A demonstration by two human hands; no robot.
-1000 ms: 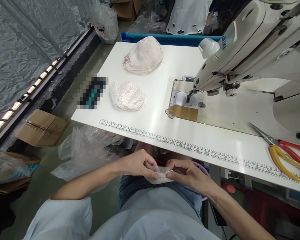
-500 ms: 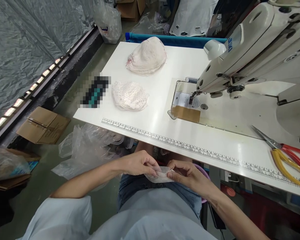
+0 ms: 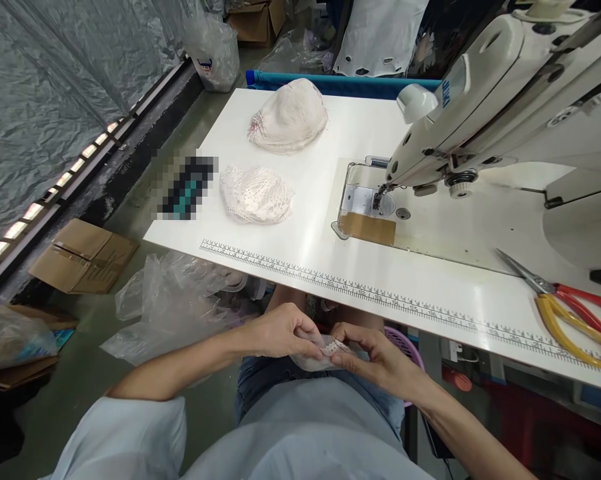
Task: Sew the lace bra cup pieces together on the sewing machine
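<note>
Hands (image 3: 280,331) pinching pale fabric (image 3: 310,361), purple basket (image 3: 405,345) nearby

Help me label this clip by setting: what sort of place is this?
Likely a sewing workshop: a sewing machine, scissors and pale fabric pieces share a white table.

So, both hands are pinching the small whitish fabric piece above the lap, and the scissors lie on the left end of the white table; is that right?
Not quite: in the head view the scissors lie on the right end of the table. The rest stands.
</note>
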